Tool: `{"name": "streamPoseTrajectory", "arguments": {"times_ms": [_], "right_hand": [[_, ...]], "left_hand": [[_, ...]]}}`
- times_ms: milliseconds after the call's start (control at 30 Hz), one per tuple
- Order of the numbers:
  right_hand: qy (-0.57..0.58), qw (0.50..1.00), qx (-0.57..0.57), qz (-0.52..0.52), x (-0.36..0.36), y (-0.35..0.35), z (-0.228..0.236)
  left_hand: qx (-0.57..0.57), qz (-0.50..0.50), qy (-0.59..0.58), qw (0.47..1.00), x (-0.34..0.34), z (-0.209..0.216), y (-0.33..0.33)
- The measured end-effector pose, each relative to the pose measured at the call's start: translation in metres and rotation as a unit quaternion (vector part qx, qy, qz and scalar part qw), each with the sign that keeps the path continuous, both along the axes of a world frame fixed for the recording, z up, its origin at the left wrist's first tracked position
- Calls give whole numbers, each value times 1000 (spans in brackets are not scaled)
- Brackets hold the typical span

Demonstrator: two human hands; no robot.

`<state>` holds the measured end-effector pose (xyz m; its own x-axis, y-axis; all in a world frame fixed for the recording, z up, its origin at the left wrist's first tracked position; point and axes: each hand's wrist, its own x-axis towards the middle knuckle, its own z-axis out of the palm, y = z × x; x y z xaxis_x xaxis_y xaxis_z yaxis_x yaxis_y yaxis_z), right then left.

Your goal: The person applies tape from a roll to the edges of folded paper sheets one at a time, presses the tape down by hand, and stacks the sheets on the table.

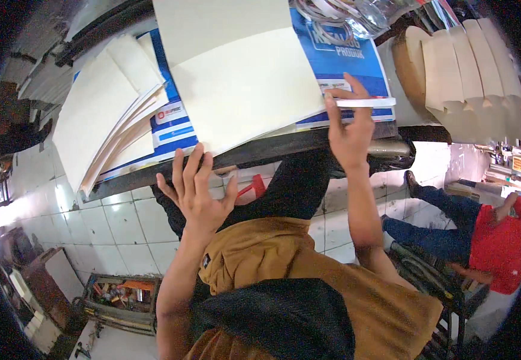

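A large cream paper sheet lies before me over blue-and-white printed sheets; a curved line of shade crosses it. At its near left corner my left hand rests with fingers spread, fingertips at the paper's edge. Near the sheet's right edge, my right hand grips a slim, flat white stick between its fingers, with a bit of red along its top. The fingertips of that hand come close to the paper. To the left, a stack of loose cream sheets fans out over the bench edge.
Thin loops in clear plastic lie at the back. Curved cream sheets stand in a row on the right. A person in a red shirt sits low at the right. A crate of small items stands on the tiled floor.
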<state>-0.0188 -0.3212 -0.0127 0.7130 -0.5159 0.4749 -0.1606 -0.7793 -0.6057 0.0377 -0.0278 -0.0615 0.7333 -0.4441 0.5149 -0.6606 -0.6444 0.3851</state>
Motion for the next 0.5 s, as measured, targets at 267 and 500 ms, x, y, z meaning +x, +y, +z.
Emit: {"name": "streamPoseTrajectory", "arguments": {"times_ms": [267, 500], "right_hand": [[3, 997, -79, 15, -2, -1, -8], [-15, 994, -106, 15, -2, -2, -10]], "left_hand": [[40, -3, -7, 999, 2, 0, 3], [44, -8, 7, 999, 2, 9, 1]]}}
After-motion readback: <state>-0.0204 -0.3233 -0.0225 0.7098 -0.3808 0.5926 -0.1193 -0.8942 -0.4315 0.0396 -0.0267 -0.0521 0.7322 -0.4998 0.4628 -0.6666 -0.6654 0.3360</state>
